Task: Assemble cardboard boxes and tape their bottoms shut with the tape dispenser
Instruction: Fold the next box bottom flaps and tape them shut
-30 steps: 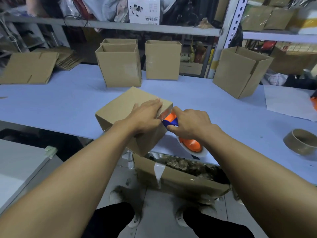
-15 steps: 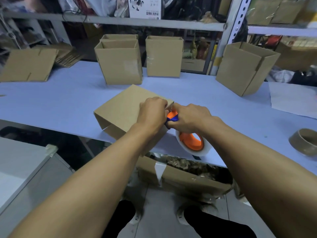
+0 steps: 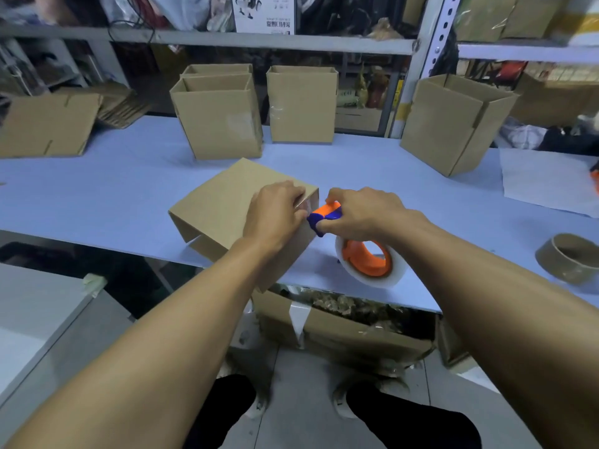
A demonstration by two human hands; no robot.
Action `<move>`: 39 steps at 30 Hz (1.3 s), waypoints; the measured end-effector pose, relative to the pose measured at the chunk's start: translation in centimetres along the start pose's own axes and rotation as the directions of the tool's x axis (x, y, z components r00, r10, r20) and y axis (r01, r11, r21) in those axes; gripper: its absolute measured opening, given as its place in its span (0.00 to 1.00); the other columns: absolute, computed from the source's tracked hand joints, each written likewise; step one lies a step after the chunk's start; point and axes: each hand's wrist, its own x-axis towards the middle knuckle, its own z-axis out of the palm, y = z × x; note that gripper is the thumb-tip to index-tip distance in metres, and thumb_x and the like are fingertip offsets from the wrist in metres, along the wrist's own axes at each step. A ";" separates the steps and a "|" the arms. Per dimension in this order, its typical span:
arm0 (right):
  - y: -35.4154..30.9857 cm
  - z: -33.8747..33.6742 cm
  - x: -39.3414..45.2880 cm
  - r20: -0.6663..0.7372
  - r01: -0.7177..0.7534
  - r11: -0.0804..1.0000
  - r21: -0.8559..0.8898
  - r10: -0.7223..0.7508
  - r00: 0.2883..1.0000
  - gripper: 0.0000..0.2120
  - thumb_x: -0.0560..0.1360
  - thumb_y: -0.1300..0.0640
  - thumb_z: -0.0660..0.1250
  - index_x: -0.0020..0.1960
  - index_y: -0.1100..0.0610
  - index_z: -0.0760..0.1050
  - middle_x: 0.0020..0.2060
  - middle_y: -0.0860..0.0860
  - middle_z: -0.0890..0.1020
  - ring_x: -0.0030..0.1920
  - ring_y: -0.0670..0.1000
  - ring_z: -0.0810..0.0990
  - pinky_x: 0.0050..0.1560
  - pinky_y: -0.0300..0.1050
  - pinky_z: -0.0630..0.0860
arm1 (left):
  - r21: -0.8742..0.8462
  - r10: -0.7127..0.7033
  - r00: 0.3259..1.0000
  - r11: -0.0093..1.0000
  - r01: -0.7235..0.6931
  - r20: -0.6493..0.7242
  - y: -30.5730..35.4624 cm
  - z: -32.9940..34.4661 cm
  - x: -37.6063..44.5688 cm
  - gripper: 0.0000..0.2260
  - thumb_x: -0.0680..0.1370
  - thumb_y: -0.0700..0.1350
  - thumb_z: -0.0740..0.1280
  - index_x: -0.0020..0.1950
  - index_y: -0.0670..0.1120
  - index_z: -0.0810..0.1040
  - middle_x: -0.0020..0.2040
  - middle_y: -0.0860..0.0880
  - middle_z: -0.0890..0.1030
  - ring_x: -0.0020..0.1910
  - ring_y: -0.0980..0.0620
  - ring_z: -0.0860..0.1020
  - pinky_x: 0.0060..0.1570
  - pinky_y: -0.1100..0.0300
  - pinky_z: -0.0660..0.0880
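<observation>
Far off to the left of the hands, a flattened box [image 3: 45,124] lies on the pale blue table [image 3: 97,196], with a stack of folded cardboard [image 3: 120,103] just behind it. Closer in, well beyond the hands, two open boxes stand one behind the other [image 3: 217,118], and a third upright box [image 3: 301,105] stands beside them.

At the table's near edge, the box being taped [image 3: 223,212] lies tipped on its side, its corner overhanging the edge. The left hand [image 3: 275,215] rests on top of it, fingers curled over its right-hand edge and pressing a strip of clear tape [image 3: 309,204] onto the cardboard. Just right of that, nearly touching, the right hand [image 3: 359,215] grips the orange and blue tape dispenser [image 3: 366,254], fingers wrapped round its handle; the clear roll hangs below the hand.

Beyond and to the right stands another open box [image 3: 453,124]. Right of the gripping hand lies a white sheet [image 3: 547,183], and nearer, an empty brown tape core [image 3: 570,257].
</observation>
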 end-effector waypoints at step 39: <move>-2.4 -0.1 -6.1 -0.485 0.247 0.918 0.312 -0.070 0.872 0.36 0.75 0.36 0.65 0.77 0.43 0.55 0.62 0.49 0.77 0.49 0.49 0.71 0.46 0.45 0.68 | -0.615 -0.288 0.780 0.490 0.618 0.555 2.1 -10.6 0.0 0.03 0.80 0.40 0.65 0.51 0.43 0.77 0.41 0.47 0.82 0.33 0.54 0.81 0.33 0.61 0.78</move>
